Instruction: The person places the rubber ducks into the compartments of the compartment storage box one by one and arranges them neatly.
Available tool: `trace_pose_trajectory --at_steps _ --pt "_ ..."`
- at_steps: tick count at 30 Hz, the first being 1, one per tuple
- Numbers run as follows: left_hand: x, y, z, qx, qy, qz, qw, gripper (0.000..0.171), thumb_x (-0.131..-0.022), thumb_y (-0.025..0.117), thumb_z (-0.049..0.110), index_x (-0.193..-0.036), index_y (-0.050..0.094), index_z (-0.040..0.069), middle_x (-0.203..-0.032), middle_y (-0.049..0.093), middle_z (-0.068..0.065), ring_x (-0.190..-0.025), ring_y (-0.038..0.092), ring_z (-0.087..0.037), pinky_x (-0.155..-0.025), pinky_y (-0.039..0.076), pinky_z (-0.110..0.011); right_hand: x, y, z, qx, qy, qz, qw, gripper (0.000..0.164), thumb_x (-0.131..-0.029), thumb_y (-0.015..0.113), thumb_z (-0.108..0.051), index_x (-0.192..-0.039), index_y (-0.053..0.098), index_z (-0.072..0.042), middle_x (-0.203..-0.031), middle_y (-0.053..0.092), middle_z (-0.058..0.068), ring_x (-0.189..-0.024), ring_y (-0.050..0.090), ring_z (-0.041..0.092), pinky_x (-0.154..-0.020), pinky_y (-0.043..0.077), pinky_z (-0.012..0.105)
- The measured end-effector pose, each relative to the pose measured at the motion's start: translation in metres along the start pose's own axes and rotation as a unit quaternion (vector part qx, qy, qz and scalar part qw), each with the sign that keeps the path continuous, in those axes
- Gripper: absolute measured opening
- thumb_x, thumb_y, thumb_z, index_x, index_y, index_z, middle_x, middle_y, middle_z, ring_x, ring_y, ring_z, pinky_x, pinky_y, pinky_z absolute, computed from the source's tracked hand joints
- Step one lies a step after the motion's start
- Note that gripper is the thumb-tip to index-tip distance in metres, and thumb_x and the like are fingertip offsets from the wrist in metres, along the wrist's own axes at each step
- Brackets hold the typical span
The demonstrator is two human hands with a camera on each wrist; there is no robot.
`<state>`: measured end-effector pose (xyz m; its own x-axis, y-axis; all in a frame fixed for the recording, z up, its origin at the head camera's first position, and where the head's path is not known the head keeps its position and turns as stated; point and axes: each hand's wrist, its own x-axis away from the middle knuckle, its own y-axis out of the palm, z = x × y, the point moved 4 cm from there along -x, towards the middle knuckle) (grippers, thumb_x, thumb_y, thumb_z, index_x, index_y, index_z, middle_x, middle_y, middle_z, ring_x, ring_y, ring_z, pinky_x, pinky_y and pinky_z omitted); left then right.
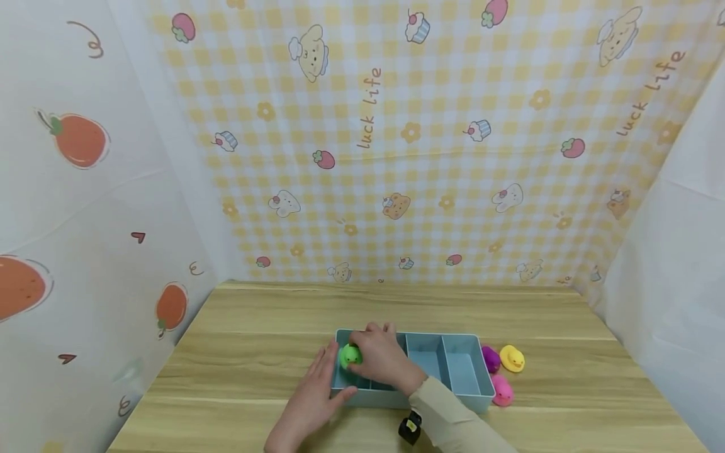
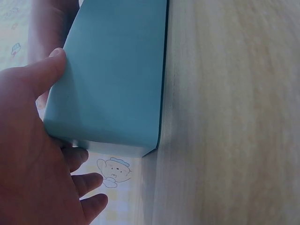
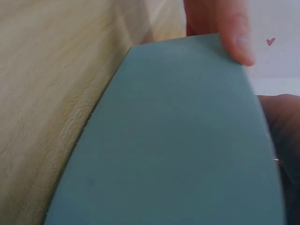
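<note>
A pale blue divided box (image 1: 474, 403) stands on the wooden table, with compartments side by side. Inside its leftmost compartment, a small green rubber duck (image 1: 350, 357) is pinched by my right hand (image 1: 386, 360). My left hand (image 1: 310, 397) lies along the box's left end with fingers extended. In the left wrist view, the thumb of that hand (image 2: 26, 126) touches the front wall's top edge while the fingers spread past the corner. The right wrist view mostly shows the box's front wall (image 3: 173, 131), which hides the duck.
Beyond the box's right end lie a purple duck (image 1: 491, 359), a yellow duck (image 1: 512, 358) and a pink duck (image 1: 502, 391) on the table (image 1: 566, 352). A black wrist camera (image 1: 410, 428) sits below the right sleeve. Patterned cloth hangs behind.
</note>
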<state>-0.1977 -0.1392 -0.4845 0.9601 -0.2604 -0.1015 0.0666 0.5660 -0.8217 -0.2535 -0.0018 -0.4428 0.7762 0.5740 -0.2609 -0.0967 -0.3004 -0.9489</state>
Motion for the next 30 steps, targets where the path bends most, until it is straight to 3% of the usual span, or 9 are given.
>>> trace_pose_trajectory --at_steps 8,16,30 --pt "0.000 0.001 -0.002 -0.005 -0.004 -0.009 0.9999 0.090 -0.090 0.055 0.055 -0.153 0.014 0.006 -0.158 0.021 -0.016 -0.143 0.023 -0.040 -0.107 0.034 -0.060 -0.004 0.013 -0.001 0.027 0.014 -0.036 0.999 0.033 -0.072 0.081 -0.043 -0.093 0.066 -0.022 -0.081 0.066 -0.012 -0.076 0.048 0.007 -0.074 0.030 0.036" --pt "-0.001 0.001 -0.001 -0.004 0.008 -0.002 1.0000 0.090 -0.090 0.052 0.058 -0.153 0.015 0.005 -0.158 0.020 -0.015 -0.142 0.024 -0.040 -0.107 0.034 -0.059 -0.005 0.018 -0.006 0.053 0.022 -0.056 0.997 0.034 -0.070 0.082 -0.043 -0.089 0.065 -0.020 -0.074 0.062 -0.011 -0.071 0.046 0.008 -0.067 0.022 0.031" --pt "0.001 0.000 -0.001 0.001 0.007 0.007 1.0000 0.089 -0.091 0.053 0.056 -0.152 0.017 0.004 -0.159 0.019 -0.014 -0.143 0.023 -0.039 -0.107 0.034 -0.059 -0.010 0.020 -0.012 0.079 0.036 -0.095 0.992 0.034 -0.069 0.084 -0.038 -0.089 0.065 -0.018 -0.070 0.060 -0.009 -0.070 0.044 0.010 -0.065 0.022 0.032"
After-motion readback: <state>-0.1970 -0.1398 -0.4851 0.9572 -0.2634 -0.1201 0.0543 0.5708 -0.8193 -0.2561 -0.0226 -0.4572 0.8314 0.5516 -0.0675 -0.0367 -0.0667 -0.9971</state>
